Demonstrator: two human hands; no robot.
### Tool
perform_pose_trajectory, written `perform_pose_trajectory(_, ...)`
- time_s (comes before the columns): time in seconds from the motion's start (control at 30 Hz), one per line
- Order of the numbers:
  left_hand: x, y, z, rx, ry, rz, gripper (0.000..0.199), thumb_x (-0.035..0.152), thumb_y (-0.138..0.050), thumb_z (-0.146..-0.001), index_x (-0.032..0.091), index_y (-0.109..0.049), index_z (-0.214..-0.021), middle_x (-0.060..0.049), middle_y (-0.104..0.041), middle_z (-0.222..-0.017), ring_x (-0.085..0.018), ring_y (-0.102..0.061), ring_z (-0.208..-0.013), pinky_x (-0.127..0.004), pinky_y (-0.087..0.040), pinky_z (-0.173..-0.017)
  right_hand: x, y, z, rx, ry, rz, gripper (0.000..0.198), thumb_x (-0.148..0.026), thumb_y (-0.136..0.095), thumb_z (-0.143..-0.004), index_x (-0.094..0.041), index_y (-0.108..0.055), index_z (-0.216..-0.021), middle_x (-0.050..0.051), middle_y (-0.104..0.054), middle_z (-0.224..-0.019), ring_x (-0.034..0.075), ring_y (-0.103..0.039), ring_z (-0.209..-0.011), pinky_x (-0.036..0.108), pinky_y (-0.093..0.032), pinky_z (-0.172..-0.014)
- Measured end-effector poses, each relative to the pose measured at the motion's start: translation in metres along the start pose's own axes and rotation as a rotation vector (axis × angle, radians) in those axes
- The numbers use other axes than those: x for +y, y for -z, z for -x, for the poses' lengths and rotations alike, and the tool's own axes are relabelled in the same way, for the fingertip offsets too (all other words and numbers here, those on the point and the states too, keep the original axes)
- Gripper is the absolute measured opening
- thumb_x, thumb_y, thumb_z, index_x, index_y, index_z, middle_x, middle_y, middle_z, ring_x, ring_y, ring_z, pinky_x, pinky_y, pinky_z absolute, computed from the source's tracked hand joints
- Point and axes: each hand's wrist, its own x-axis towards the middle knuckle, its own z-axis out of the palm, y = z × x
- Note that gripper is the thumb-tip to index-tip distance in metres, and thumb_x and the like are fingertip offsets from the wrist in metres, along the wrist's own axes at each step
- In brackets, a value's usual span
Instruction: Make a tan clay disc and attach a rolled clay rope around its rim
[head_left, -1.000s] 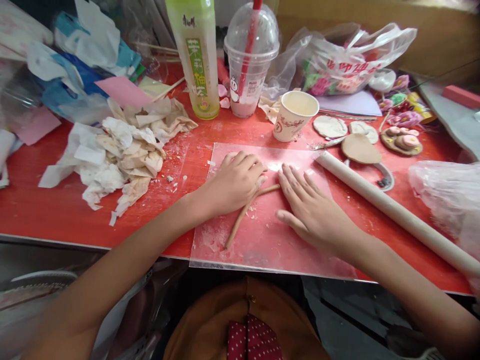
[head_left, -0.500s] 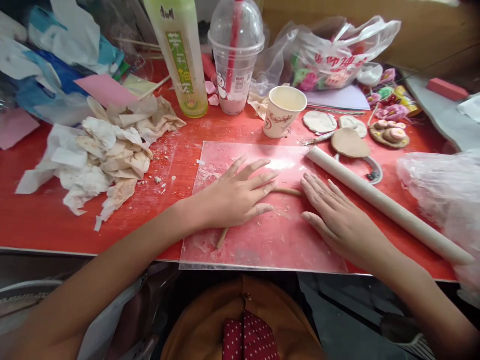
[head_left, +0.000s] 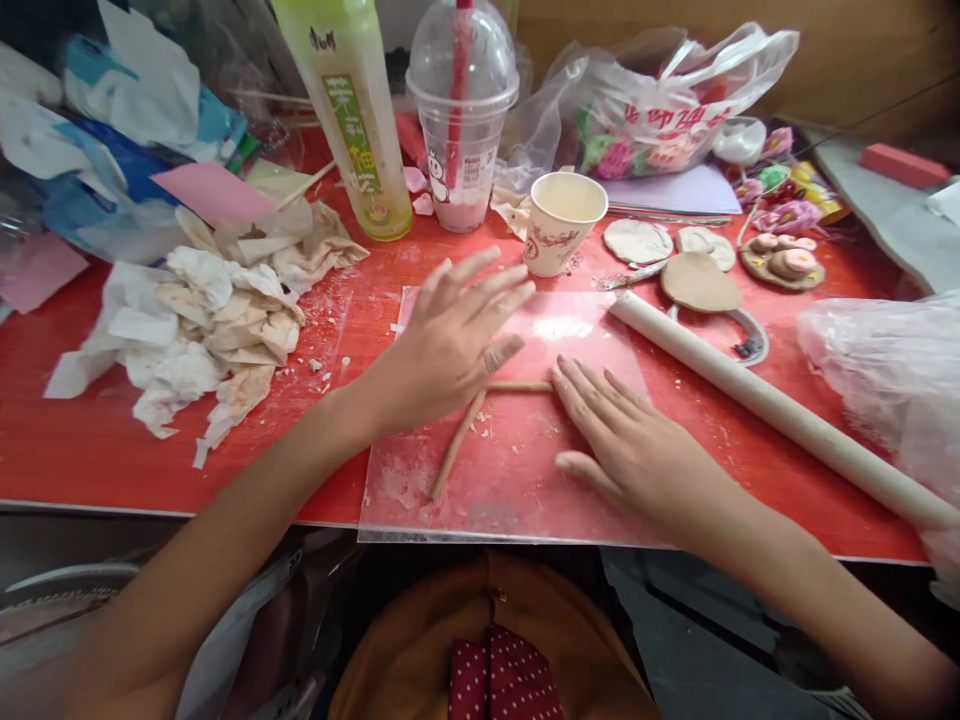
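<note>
Two thin brown clay strips lie on a clear plastic sheet (head_left: 480, 515) at the table's front edge. One clay strip (head_left: 457, 448) slants toward me; the other clay strip (head_left: 521, 386) runs crosswise, its left end near the top of the first. My left hand (head_left: 454, 345) is raised above the sheet, fingers spread, holding nothing. Flat on the sheet, my right hand (head_left: 626, 435) covers the right part of the crosswise strip with outstretched fingers. Beyond the hands stands a paper cup (head_left: 562, 225).
A long grey tube (head_left: 772, 405) lies slanted at right, near a crumpled plastic bag (head_left: 892, 370). Flat clay discs (head_left: 701, 282) lie behind it. Crumpled tissues (head_left: 217, 320) are heaped at left. A green bottle (head_left: 349, 120) and a domed plastic cup (head_left: 461, 130) stand at the back.
My left hand has lifted off the sheet and moved up and left, uncovering the joint of the two strips. My right hand has slid left along the crosswise strip.
</note>
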Motion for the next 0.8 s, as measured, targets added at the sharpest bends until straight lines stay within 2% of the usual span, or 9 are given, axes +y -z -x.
perform_pose_trajectory(0.1,-0.004,0.007,-0.002,0.109,0.094,-0.015,0.047,0.041,-0.027,-0.097,0.019,-0.04,-0.136,-0.006,-0.044,-0.142,-0.025,-0.026,-0.138,-0.046,-0.017,-0.115,-0.005,-0.004,0.003,-0.03,0.023,-0.013,0.074,-0.053,-0.023,-0.095,-0.008,-0.002,-0.149,0.018,-0.029,-0.149,0.028,-0.024,-0.139,0.049,-0.032,-0.11)
perform_pose_trajectory(0.2,-0.006,0.006,-0.001,0.111,0.1,-0.045,0.045,0.037,-0.03,-0.097,0.015,-0.043,-0.134,-0.009,-0.046,-0.139,-0.026,-0.029,-0.136,-0.046,-0.019,-0.114,-0.005,-0.006,0.004,-0.014,-0.045,-0.027,0.074,-0.054,-0.02,-0.095,-0.009,0.003,-0.149,0.02,-0.026,-0.15,0.029,-0.021,-0.14,0.052,-0.03,-0.11)
perform_pose_trajectory(0.33,-0.006,-0.002,0.001,-0.034,0.025,-0.051,0.035,0.029,-0.036,-0.096,0.012,-0.056,-0.119,-0.01,-0.058,-0.125,-0.023,-0.045,-0.124,-0.041,-0.03,-0.107,-0.004,0.01,0.007,-0.034,-0.038,-0.153,0.073,-0.054,-0.023,-0.095,-0.013,0.002,-0.15,0.018,-0.028,-0.15,0.027,-0.024,-0.139,0.048,-0.031,-0.11)
perform_pose_trajectory(0.4,-0.004,-0.007,0.002,-0.126,-0.046,-0.025,0.033,0.032,-0.039,-0.095,0.012,-0.059,-0.113,-0.01,-0.062,-0.119,-0.022,-0.05,-0.117,-0.039,-0.035,-0.104,0.007,0.026,0.008,-0.006,-0.146,-0.233,0.068,-0.051,-0.026,-0.095,-0.016,-0.006,-0.15,0.014,-0.03,-0.15,0.024,-0.029,-0.138,0.044,-0.033,-0.11)
perform_pose_trajectory(0.47,0.0,-0.01,0.003,-0.168,-0.119,-0.008,0.035,0.036,-0.043,-0.094,0.013,-0.059,-0.114,-0.01,-0.061,-0.12,-0.023,-0.048,-0.119,-0.039,-0.035,-0.104,0.031,0.04,0.007,0.078,-0.404,-0.242,0.058,-0.046,-0.029,-0.096,-0.019,-0.026,-0.147,0.011,-0.035,-0.148,0.026,-0.034,-0.136,0.043,-0.033,-0.109)
perform_pose_trajectory(0.53,0.004,-0.012,0.004,-0.17,-0.158,-0.002,0.037,0.038,-0.042,-0.093,0.013,-0.058,-0.116,-0.01,-0.059,-0.125,-0.024,-0.045,-0.123,-0.041,-0.033,-0.106,0.067,0.047,0.003,0.172,-0.689,-0.14,0.045,-0.041,-0.037,-0.095,-0.023,-0.049,-0.134,0.01,-0.055,-0.134,0.028,-0.053,-0.121,0.042,-0.042,-0.098)
perform_pose_trajectory(0.57,0.005,-0.013,0.004,-0.168,-0.161,0.001,0.037,0.038,-0.041,-0.094,0.014,-0.058,-0.116,-0.01,-0.058,-0.126,-0.024,-0.044,-0.124,-0.042,-0.032,-0.106,0.086,0.048,0.0,0.193,-0.772,-0.112,0.041,-0.037,-0.038,-0.094,-0.021,-0.055,-0.128,0.012,-0.06,-0.127,0.029,-0.056,-0.116,0.042,-0.042,-0.096)
perform_pose_trajectory(0.67,0.006,-0.011,0.002,-0.131,-0.115,0.006,0.035,0.034,-0.039,-0.095,0.013,-0.058,-0.116,-0.011,-0.057,-0.127,-0.023,-0.041,-0.127,-0.042,-0.032,-0.107,0.14,0.039,-0.008,0.131,-0.81,-0.106,0.038,-0.032,-0.044,-0.092,-0.013,-0.057,-0.122,0.02,-0.064,-0.117,0.033,-0.058,-0.109,0.044,-0.041,-0.087)
perform_pose_trajectory(0.8,0.002,-0.008,0.001,-0.098,-0.078,0.0,0.034,0.031,-0.039,-0.095,0.012,-0.058,-0.115,-0.012,-0.056,-0.127,-0.024,-0.04,-0.127,-0.043,-0.033,-0.106,0.179,0.014,-0.015,0.146,-0.787,-0.201,0.029,-0.039,-0.055,-0.084,-0.015,-0.065,-0.098,0.017,-0.068,-0.101,0.025,-0.061,-0.093,0.035,-0.041,-0.078)
